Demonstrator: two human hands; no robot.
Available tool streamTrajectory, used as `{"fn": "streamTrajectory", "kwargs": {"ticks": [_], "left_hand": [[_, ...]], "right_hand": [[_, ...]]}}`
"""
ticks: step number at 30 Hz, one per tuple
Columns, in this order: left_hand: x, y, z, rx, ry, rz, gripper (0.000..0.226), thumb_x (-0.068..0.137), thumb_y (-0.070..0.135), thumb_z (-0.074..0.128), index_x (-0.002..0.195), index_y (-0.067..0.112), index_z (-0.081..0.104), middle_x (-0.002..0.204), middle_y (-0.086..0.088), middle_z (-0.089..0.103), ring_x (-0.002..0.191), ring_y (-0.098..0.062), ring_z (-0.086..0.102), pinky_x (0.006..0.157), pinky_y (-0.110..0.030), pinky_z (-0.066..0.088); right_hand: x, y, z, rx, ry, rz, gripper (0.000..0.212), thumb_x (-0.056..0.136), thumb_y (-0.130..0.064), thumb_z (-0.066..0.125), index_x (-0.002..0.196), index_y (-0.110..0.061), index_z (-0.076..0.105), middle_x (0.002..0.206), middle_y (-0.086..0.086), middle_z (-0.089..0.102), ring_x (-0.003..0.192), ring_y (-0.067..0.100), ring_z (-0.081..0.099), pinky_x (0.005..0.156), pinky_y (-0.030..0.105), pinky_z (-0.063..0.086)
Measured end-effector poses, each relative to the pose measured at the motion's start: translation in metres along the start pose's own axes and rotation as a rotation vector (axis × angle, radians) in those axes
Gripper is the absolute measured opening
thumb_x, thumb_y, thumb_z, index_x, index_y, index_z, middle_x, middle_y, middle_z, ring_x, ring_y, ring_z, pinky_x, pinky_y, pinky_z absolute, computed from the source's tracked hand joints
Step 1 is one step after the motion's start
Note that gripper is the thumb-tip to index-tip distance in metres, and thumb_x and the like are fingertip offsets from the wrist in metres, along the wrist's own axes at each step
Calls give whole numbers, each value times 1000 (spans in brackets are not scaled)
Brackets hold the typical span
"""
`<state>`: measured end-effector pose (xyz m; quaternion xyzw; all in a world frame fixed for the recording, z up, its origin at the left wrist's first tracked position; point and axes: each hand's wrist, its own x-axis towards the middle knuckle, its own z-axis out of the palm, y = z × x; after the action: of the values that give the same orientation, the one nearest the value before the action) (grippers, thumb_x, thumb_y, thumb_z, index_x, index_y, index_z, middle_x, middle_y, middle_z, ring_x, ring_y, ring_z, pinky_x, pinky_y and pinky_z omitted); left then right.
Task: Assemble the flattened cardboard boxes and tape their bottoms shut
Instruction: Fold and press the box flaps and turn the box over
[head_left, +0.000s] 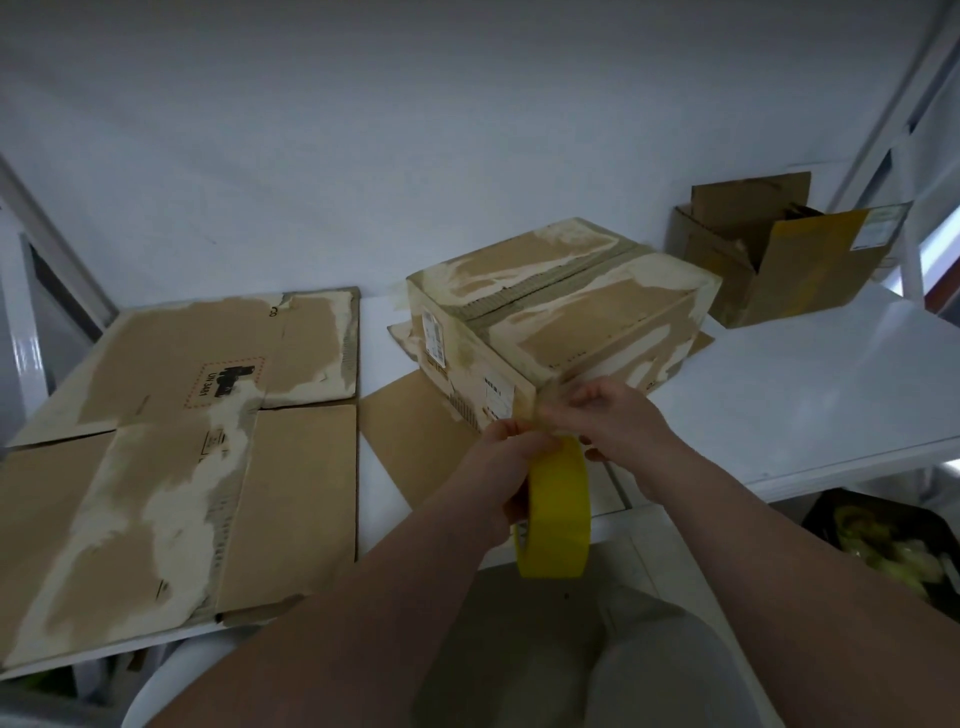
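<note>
Brown cardboard box (561, 312): left hand (511, 467) grips yellow tape roll (558, 514), right hand (613, 415) pinches its end (slack strip could self-stick)

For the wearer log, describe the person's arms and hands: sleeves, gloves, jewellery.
The left forearm and right forearm are bare to the frame's edge, with no sleeves in view. The left hand and right hand wear no gloves. No rings, watch or bracelets show, though the picture is slightly blurred.
</note>
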<state>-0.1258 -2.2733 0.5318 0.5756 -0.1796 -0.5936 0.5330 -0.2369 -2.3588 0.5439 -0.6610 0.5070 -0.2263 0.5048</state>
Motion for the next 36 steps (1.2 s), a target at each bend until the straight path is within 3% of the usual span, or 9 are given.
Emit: {"fn": "streamTrajectory", "kwargs": {"ticks": [5,14,19,23,26,29,32,34,36], "left_hand": [[1,3,-1,16,-32,-22,27,86,11,65,110,11,52,84,-8,59,68,-21,59,60,-31,52],[0,10,-8,29,-67,-66,21,87,10,64,103,14,53,78,-6,61,63,-19,62,54,-30,52],[-2,5,-13,64,-88,-132,27,85,12,66,111,12,57,80,-8,65,64,-20,65,58,-33,55],[-7,-7,-21,58,-94,-155,25,85,11,66,109,12,59,90,-11,63,80,-25,62,76,-40,54],[-13,-5,-30,101,-86,-111,18,87,13,64,104,17,57,92,-10,60,79,-24,60,69,-34,52],[-20,-1,-43,128,-67,-48,20,87,15,64,105,22,57,92,-9,60,77,-22,58,64,-31,50],[-26,1,-54,120,-35,24,20,86,13,66,99,24,58,91,-7,63,76,-22,59,63,-30,49],[-30,2,-60,102,-4,70,20,85,11,66,98,24,58,94,-7,64,78,-22,60,62,-30,48],[-34,2,-64,97,13,113,22,84,8,67,98,22,58,92,-7,65,77,-21,61,60,-29,47]], "right_hand": [[5,-6,7,-98,184,17,55,65,-56,78,96,-18,54,89,-6,53,89,16,57,80,39,55],[14,3,11,55,107,35,40,67,-46,81,85,-21,56,92,2,59,81,17,60,61,27,52],[18,13,13,42,128,57,35,69,-37,83,82,-17,57,81,2,58,65,16,56,74,38,58],[13,12,23,-22,116,49,34,70,-31,83,75,-17,52,74,-2,54,64,14,53,75,38,56],[11,14,30,-61,118,42,24,73,-17,77,74,-16,53,76,3,58,63,17,56,75,42,58],[5,14,34,144,59,54,13,82,-5,66,83,-17,60,87,10,62,70,20,61,72,40,59],[-11,12,40,352,-67,69,12,91,-22,62,99,-15,66,91,6,64,82,19,64,71,29,57],[-22,13,47,360,-161,79,22,89,-34,64,102,-16,68,94,6,68,90,21,67,80,33,58],[-31,13,55,312,-211,22,19,87,-32,67,99,-17,70,101,6,69,95,21,67,85,34,57]]}}
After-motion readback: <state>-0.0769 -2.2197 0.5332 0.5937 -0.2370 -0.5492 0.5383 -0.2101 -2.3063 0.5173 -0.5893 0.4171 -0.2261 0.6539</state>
